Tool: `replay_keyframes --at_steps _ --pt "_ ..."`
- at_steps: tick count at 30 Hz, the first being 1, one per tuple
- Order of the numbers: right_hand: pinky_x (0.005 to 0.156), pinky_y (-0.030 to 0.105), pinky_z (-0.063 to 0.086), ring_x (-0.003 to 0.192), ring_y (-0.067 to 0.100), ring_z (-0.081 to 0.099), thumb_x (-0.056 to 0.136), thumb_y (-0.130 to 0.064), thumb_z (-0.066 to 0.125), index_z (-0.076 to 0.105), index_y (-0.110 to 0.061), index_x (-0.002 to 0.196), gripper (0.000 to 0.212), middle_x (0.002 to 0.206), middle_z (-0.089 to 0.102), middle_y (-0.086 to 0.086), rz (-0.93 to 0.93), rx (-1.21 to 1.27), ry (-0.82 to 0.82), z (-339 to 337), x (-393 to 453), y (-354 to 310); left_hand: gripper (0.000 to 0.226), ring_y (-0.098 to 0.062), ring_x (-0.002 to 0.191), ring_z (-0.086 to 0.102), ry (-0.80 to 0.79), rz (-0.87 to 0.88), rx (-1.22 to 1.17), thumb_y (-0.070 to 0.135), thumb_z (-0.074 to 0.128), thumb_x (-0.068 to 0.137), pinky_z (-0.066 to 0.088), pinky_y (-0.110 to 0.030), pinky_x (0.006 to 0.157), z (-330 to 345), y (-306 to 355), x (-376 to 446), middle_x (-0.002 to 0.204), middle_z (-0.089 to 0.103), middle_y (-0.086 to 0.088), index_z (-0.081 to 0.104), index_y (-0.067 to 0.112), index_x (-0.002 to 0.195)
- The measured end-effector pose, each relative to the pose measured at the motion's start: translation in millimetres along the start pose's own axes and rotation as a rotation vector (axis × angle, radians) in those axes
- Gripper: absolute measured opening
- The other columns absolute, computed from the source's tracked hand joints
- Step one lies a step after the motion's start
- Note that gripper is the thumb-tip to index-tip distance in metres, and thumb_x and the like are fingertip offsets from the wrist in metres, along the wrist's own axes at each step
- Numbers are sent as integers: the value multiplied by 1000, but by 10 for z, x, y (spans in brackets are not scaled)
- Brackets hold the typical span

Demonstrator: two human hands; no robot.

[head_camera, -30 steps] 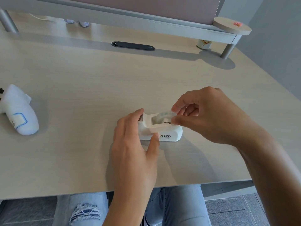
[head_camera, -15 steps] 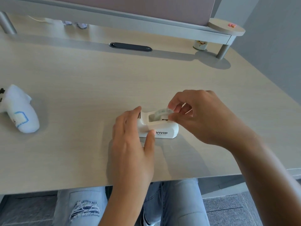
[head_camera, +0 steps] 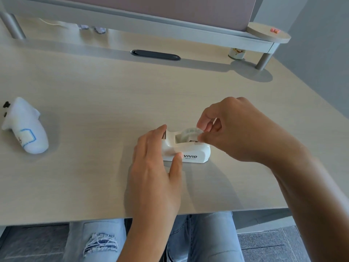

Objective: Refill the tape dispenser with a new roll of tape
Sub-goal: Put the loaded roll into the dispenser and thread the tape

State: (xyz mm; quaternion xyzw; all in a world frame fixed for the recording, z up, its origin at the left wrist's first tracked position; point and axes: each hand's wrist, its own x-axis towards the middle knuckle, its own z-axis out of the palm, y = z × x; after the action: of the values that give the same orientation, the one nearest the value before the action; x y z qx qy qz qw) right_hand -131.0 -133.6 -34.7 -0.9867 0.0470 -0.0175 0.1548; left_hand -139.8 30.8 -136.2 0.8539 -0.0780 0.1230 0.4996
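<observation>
A small white tape dispenser (head_camera: 196, 151) marked VIVID stands near the front of the pale wooden desk (head_camera: 105, 95). A clear roll of tape (head_camera: 190, 131) sits in its well, partly hidden by fingers. My left hand (head_camera: 153, 165) holds the dispenser's left end, thumb on the front side and fingers over the cutter end. My right hand (head_camera: 236, 129) pinches the top of the roll between thumb and fingertips.
A white plush toy (head_camera: 26, 127) with a blue patch lies at the desk's left. A raised shelf (head_camera: 170, 25) on grey legs runs along the back, with a small cup (head_camera: 236, 53) under its right end and a dark cable slot (head_camera: 155, 55).
My right hand's fingers have shifted up onto the top of the roll. The dispenser and my left hand stay in place; the view has shifted slightly.
</observation>
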Motion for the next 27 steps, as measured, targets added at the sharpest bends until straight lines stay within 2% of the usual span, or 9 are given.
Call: replay_keyframes --at_steps 4,7,10,11,16,19,22,23,27 --pt "70 22 56 82 -2 63 90 -23 73 78 -30 96 11 87 68 -16 -6 -32 3 10 25 -50 55 -17 109 62 13 5 -13 21 74 88 57 -44 84 8 -20 13 133 59 11 56 30 139" --pt "67 13 52 81 -3 64 90 -21 74 77 -28 97 11 87 70 -16 -34 -15 30 47 -34 -23 54 -17 114 62 18 23 -6 20 74 88 57 -43 85 0 -9 3 134 59 11 57 28 139" --pt "70 16 53 80 4 68 89 -20 74 76 -29 94 10 88 71 -13 -11 135 88 125 -91 47 55 -18 114 63 12 23 -1 20 73 89 58 -45 85 0 -10 -5 137 58 11 56 29 140" --pt "66 14 52 80 4 68 88 -22 75 74 -31 91 10 89 71 -13 10 191 91 150 -97 75 55 -19 114 64 14 27 -6 19 74 88 58 -45 86 2 -15 -7 137 59 9 56 28 139" --pt "56 4 43 67 -6 66 89 -23 78 72 -31 89 10 85 71 -13 37 313 50 135 -99 172 55 -20 114 64 19 37 -13 17 76 87 57 -43 87 1 -18 4 135 60 6 57 24 139" --pt "58 9 46 63 -1 69 89 -23 80 75 -29 91 8 83 76 -11 16 326 0 39 -92 206 55 -22 114 65 17 38 -13 19 75 88 58 -47 86 2 -12 3 137 59 7 56 26 140" --pt "73 29 61 77 7 74 86 -24 82 77 -32 92 11 88 76 -10 -9 290 -23 9 -52 218 56 -22 113 65 15 30 -5 21 75 89 58 -47 86 1 -7 -2 139 59 8 55 28 140" --pt "75 32 62 79 8 74 85 -25 82 78 -33 92 11 88 76 -10 -19 280 -24 16 -41 217 56 -22 112 65 14 27 -3 21 74 89 58 -47 85 -2 -6 -4 139 59 8 55 29 140" --pt "72 25 59 81 5 72 84 -31 81 79 -34 90 7 87 77 -13 -20 311 -47 52 -9 220 55 -24 109 66 7 20 -3 22 74 89 58 -48 83 -13 -4 -1 140 58 9 55 31 140"
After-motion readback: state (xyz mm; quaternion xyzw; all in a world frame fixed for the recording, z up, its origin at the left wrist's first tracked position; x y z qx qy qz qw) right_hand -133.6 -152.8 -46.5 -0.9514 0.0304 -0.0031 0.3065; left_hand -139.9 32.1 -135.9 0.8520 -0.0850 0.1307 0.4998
